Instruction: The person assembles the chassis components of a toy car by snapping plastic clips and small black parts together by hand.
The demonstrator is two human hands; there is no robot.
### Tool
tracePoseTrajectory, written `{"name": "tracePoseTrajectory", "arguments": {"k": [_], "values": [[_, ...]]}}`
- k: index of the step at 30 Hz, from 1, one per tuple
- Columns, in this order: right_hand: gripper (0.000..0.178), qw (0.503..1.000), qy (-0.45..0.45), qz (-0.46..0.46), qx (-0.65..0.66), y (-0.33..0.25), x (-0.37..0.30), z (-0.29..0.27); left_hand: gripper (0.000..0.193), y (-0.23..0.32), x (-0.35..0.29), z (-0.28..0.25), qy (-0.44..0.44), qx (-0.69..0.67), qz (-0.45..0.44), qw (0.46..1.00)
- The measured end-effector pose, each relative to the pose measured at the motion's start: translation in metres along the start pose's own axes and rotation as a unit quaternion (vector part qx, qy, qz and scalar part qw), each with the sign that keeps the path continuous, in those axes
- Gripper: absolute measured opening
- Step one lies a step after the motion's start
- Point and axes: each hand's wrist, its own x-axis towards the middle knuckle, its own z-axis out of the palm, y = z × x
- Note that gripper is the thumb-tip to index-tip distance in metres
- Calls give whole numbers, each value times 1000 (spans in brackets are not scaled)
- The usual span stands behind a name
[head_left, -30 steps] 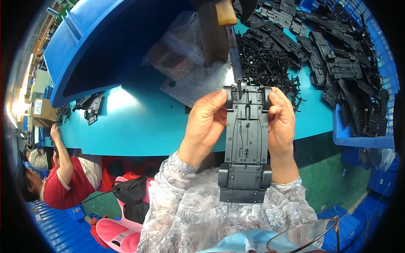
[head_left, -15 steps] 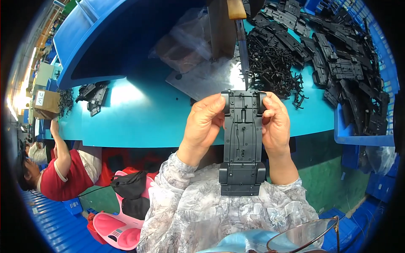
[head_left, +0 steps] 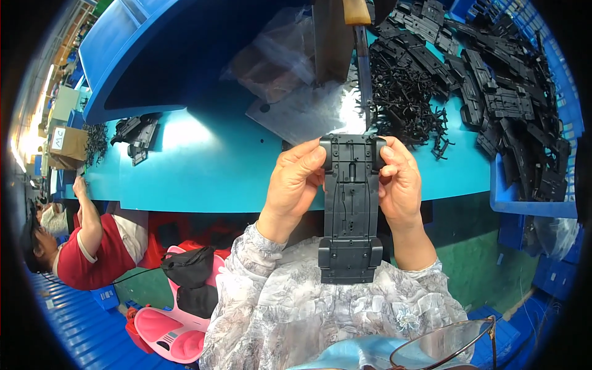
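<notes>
Upright before my chest is a long black plastic chassis plate point(head_left: 351, 209), like the underside of a toy car, with wheel arches at both ends. My left hand point(head_left: 292, 182) pinches its upper left arch between thumb and fingers. On the opposite arch, the fingers of my right hand point(head_left: 399, 179) are closed in the same way. Just beyond the plate's top edge stands a thin metal shaft point(head_left: 364, 74) below a yellowish block point(head_left: 356, 12). A heap of small black branched plastic parts point(head_left: 410, 98) lies to the right of the shaft.
More black chassis plates point(head_left: 509, 102) fill a blue crate point(head_left: 530, 205) at the right. A large blue bin point(head_left: 102, 80) overhangs the turquoise table point(head_left: 209, 185) at upper left. Clear plastic bags point(head_left: 271, 61) lie behind the plate. A person in red point(head_left: 98, 250) works at far left, near a pink chair point(head_left: 176, 333).
The chassis plate has tilted slightly in both hands, its lower end shifting a little left. My grip stays the same. The table and things beyond it sit slightly differently in view.
</notes>
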Motion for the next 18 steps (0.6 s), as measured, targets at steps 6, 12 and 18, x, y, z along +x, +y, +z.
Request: {"name": "tracePoseTrajectory", "arguments": {"k": [6, 12, 18], "values": [[22, 1000, 0, 18, -14, 1, 3, 7, 22, 1, -4, -3, 42, -2, 22, 999], [33, 989, -87, 52, -106, -4, -5, -4, 10, 29, -26, -39, 165, 0, 106, 981], [15, 917, 146, -243, -282, -79, 11, -44, 14, 124, -76, -159, 289, 122, 171, 934]]}}
